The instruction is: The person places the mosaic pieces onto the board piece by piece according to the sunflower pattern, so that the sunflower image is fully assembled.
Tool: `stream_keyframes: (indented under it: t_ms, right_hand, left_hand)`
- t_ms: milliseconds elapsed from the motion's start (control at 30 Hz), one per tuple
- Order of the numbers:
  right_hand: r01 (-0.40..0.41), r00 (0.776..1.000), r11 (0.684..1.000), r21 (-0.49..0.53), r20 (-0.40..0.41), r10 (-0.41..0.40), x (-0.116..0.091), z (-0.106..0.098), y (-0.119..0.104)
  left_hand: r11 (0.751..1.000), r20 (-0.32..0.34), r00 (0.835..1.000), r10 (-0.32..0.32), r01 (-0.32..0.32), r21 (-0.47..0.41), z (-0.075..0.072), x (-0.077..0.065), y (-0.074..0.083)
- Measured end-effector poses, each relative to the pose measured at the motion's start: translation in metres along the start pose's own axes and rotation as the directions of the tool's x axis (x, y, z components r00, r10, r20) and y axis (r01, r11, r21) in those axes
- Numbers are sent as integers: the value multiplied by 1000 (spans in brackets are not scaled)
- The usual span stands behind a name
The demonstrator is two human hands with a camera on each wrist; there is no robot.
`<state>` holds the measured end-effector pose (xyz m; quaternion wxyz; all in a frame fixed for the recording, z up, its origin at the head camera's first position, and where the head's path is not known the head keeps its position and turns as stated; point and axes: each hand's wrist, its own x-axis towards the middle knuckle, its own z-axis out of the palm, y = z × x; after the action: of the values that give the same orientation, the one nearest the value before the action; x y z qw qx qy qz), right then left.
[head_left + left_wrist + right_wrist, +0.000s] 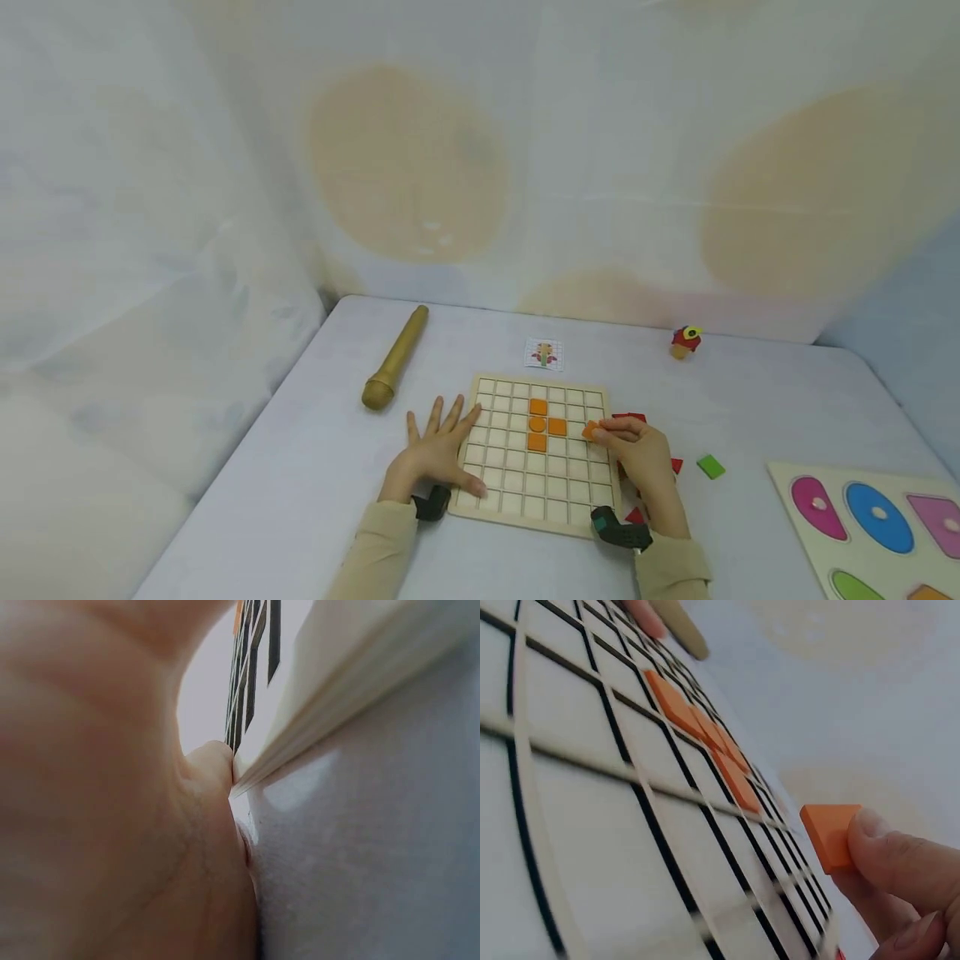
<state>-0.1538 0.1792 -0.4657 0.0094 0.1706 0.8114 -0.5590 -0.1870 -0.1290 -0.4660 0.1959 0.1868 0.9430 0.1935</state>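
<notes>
Pale cloth [600,167] hangs behind the table's [262,500] far edge. I see 4 orange pieces [557,427] in the far half of the board [535,486]. Near its right edge, the right hand [641,452] pinches 1 orange square [829,829]; a slip could drop it crooked across the ridges. The left hand [433,455] spreads its straight fingers by the left edge; a hard push could slide the board and jolt the pieces.
</notes>
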Motion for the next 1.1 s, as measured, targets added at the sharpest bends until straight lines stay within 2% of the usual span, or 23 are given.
stream_keyframes:
  t_ms: [133, 267, 400, 467, 700, 900, 1033, 1100]
  right_hand:
    - [34, 999, 998, -53, 40, -32, 3, 20, -15]
    - [95, 991, 995, -29, 99, -91, 10, 42, -29]
    - [179, 974, 984, -21, 148, -174, 15, 59, -38]
    - [194, 970, 980, -34, 154, -187, 16, 65, -40]
    - [220, 976, 939, -263, 70, -208, 11, 78, -36]
    - [242, 970, 900, -363, 65, -235, 10, 81, -31]
    - [266, 963, 887, -378, 62, -262, 12, 81, -29]
    - [277, 960, 908, -316, 59, -273, 13, 81, -29]
  left_hand:
    - [1000, -6, 1000, 2, -2, -3, 0, -1, 1]
    - [1000, -5, 1000, 2, -2, -4, -2, -1, 1]
    - [1000, 9, 1000, -5, 5, 0, 3, 3, 1]
    - [1000, 19, 1000, -6, 6, 12, 6, 5, 2]
    - [1000, 31, 999, 25, -25, 14, 10, 11, 7]
    - [999, 12, 1000, 16, -16, 30, 16, 14, 4]
    - [1000, 25, 1000, 19, -19, 23, 15, 16, 3]
    - [1000, 21, 1000, 21, -22, 15, 11, 14, 3]
